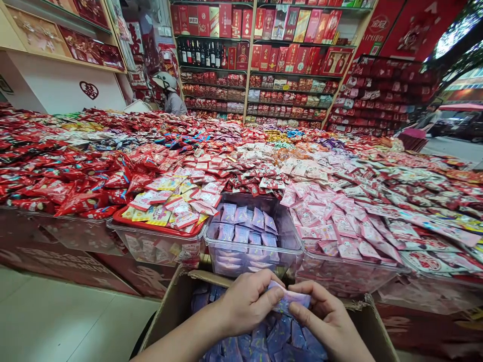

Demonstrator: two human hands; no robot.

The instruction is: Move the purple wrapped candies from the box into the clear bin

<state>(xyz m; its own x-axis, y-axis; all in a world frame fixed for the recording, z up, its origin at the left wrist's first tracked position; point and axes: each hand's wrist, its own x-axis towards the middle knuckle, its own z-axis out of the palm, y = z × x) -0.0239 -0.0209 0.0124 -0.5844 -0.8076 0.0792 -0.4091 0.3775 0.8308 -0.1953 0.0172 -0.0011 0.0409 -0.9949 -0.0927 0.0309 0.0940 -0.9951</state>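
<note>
Between the fingertips of my left hand [252, 301] and my right hand [323, 318] is a small purple candy packet [296, 300]. Both hands pinch it, the left at one end and the right at the other. Below them, an open cardboard box [171, 296] holds many loose purple packets [260, 344], partly hidden by my forearms. Just beyond the box stands a clear plastic bin [252, 246], where similar purple packets [241, 234] lie in neat rows.
Left of that bin is another bin of yellow and pink packets [177, 201]; to its right are pink packets [339, 226]. Red packets [75, 186] pile at far left. Behind the display, a person in a helmet [171, 93] is near shelves [247, 65] of red boxes and bottles.
</note>
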